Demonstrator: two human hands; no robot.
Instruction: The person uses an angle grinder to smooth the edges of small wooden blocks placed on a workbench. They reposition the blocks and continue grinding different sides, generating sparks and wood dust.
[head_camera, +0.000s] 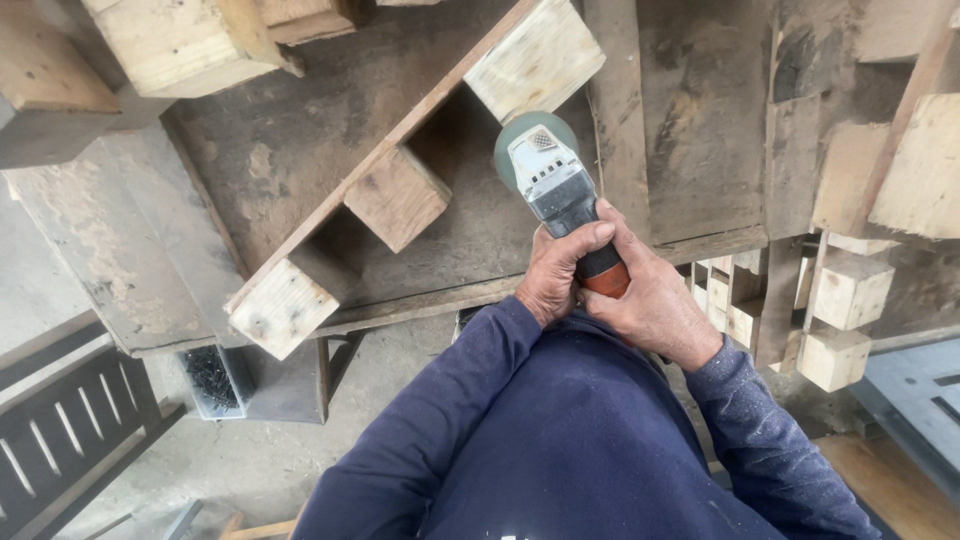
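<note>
Angle grinder (556, 185) in both hands

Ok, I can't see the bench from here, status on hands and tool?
Left hand and right hand both gripping angle grinder. Disc next to end block of the pallet runner. Nothing in between.

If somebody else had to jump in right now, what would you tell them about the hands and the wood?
Left hand: wrapped round the angle grinder body. Right hand: gripping its orange rear handle.
Grinder disc sits at the wooden block on the upper end of the slanted plank piece on the workbench.
Two more blocks are fixed along that plank. No sanding marks can be made out, so how far the work has got cannot be told.
</note>
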